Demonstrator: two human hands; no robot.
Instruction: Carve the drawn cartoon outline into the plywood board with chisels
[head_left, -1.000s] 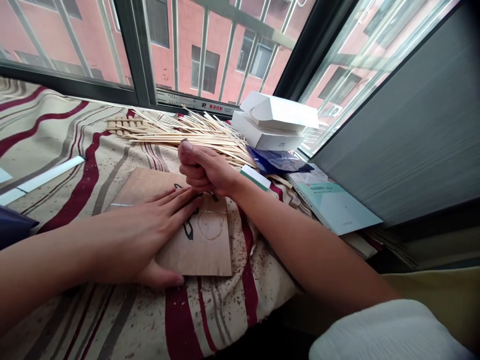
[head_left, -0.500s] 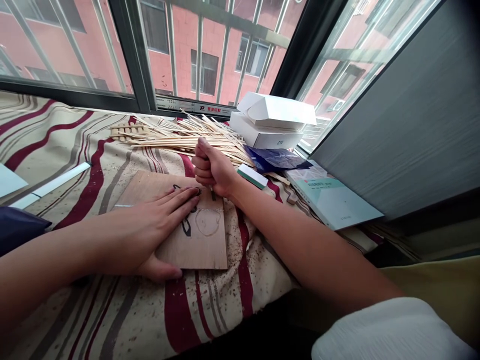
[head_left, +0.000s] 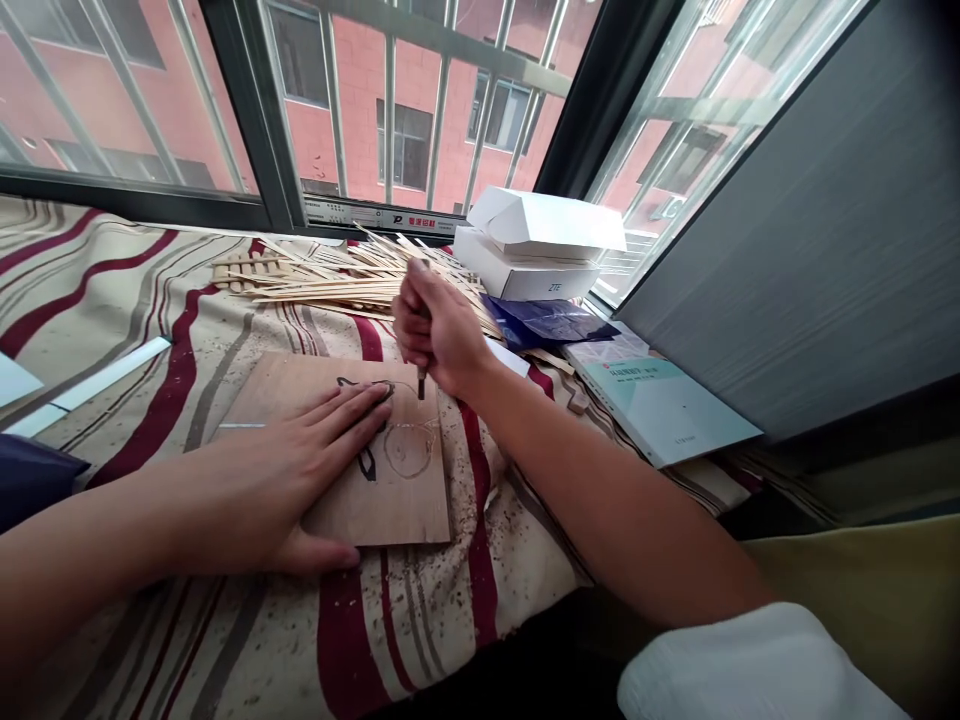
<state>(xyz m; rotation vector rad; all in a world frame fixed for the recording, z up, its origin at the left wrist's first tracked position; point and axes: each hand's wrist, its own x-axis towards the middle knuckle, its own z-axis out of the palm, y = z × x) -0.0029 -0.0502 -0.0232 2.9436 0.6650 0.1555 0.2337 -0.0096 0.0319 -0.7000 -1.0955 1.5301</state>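
A thin wooden board (head_left: 409, 510) lies on the striped cloth, marked with dark carved or painted shapes and a faint round outline near its right side. My left hand (head_left: 304, 460) rests flat on the board, fingers stretched out and thumb at the near edge. In a closed fist, my right hand (head_left: 446, 335) grips a carving chisel (head_left: 421, 386) upright, its narrow metal end pointing down at the board's upper right part. The fist hides most of the handle. Whether the chisel's tip touches the wood, I cannot tell.
Wood crumbs are scattered over the striped cloth (head_left: 285, 640). Thin wooden sticks (head_left: 322, 285) are piled at the back, beside a white box (head_left: 525, 270). A dark blue plastic wrapper (head_left: 551, 320) and a pale green book (head_left: 667, 400) lie at the right, below the window.
My right fist has lifted slightly off the board and turned, so more of the chisel shows. My left hand still presses on the board. The view has shifted a little.
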